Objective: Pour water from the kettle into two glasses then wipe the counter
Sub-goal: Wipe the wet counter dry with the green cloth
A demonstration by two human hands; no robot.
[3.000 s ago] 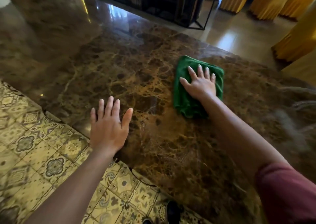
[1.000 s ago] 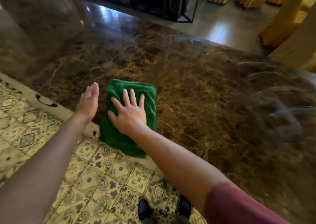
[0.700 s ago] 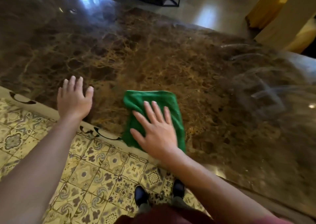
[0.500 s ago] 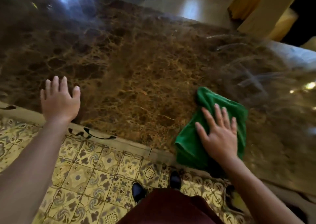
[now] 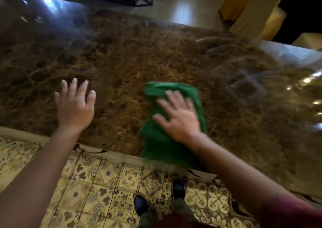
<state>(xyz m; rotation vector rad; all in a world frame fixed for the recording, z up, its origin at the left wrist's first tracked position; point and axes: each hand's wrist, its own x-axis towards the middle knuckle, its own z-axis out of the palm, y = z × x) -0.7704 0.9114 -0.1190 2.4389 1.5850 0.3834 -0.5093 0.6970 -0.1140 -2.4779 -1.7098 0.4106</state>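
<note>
No writing, label, brand, number or sign can be read anywhere here, neither on the cloth [image 5: 176,140], the marble surface [image 5: 122,62] nor the patterned floor tiles [image 5: 104,184].

We saw two bare forearms, uncovered from wrist to elbow. The right arm wore a short maroon sleeve [image 5: 285,212] that ended above the elbow. The left hand [image 5: 74,108] and right hand [image 5: 179,118] carried no rings or watch that we could make out. Below were black shoes [image 5: 140,204], olive trousers [image 5: 181,210] and a maroon shirt hem [image 5: 174,221].
</note>
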